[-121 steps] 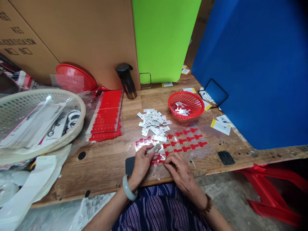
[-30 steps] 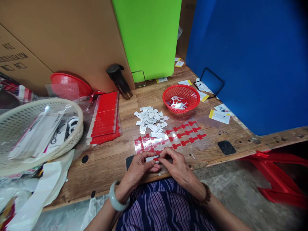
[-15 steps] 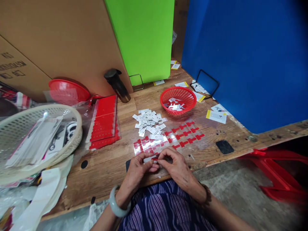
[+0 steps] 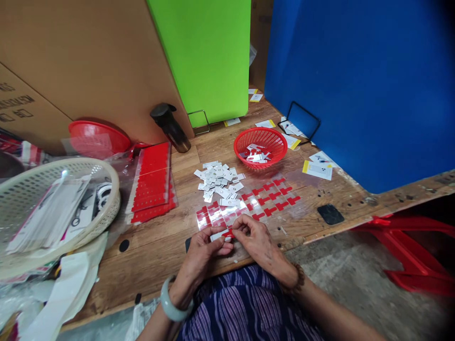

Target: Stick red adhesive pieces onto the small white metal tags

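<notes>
Near the table's front edge, my left hand [image 4: 206, 248] pinches a small white piece [image 4: 218, 235] with a red sticker [image 4: 228, 233] at its right end. My right hand [image 4: 256, 240] is closed with thumb and finger at that red sticker. Just beyond both hands lies a clear sheet with rows of red stickers [image 4: 272, 196]. A pile of small whitish metal pieces [image 4: 215, 177] sits behind the sheet's left part. Behind it to the right, a red basket [image 4: 260, 137] holds more such pieces, some with red on them.
Red sticker sheets [image 4: 151, 177] and a white basket of printed cards [image 4: 113, 189] stand at left. A dark bottle [image 4: 172, 128] leans against a cardboard box [image 4: 106, 61]. Green [image 4: 206, 57] and blue panels [image 4: 355, 94] rise behind, with cards [image 4: 317, 169] near the blue one.
The white piece and its red sticker show more clearly between my fingers. My right hand has shifted slightly, and the whole view has moved a little.
</notes>
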### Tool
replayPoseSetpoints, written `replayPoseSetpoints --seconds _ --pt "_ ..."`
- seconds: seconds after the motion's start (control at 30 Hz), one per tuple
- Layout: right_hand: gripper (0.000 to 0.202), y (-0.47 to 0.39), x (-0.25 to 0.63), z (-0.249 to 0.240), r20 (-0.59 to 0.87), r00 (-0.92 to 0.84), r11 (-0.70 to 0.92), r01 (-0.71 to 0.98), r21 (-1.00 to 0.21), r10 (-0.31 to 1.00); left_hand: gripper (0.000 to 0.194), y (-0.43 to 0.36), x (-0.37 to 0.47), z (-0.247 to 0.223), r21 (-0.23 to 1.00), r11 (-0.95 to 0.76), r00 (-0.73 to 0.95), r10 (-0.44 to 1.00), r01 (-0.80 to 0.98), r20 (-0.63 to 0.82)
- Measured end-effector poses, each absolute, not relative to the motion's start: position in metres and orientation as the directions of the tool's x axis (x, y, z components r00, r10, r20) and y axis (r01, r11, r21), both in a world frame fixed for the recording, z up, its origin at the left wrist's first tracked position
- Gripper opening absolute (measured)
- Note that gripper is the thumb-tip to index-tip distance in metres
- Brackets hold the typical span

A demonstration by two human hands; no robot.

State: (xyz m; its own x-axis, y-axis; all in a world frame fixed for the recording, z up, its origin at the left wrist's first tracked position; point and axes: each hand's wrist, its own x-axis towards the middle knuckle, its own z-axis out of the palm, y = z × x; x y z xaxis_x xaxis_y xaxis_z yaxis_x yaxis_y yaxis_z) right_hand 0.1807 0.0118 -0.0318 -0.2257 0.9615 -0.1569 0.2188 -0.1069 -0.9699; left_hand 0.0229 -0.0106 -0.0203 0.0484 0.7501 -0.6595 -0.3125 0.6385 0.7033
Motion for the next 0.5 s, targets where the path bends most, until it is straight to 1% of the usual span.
replayPoseSetpoints --seconds 0.23,0.5 --pt "0.009 0.0112 0.1787 -0.0309 -0.151 -0.219 -0.094 0.251 -0.963 0.964 0.037 -0.0107 0.0236 -0.0189 0.691 0.648 0.051 0.740 -0.320 -0.670" --pt "0.011 0.0094 0.1742 -0.0290 -0.087 -0.200 -0.003 0.387 -0.922 0.976 0.039 -0.0119 0.0237 -0.0194 0.695 0.644 0.043 0.743 -0.318 -0.668"
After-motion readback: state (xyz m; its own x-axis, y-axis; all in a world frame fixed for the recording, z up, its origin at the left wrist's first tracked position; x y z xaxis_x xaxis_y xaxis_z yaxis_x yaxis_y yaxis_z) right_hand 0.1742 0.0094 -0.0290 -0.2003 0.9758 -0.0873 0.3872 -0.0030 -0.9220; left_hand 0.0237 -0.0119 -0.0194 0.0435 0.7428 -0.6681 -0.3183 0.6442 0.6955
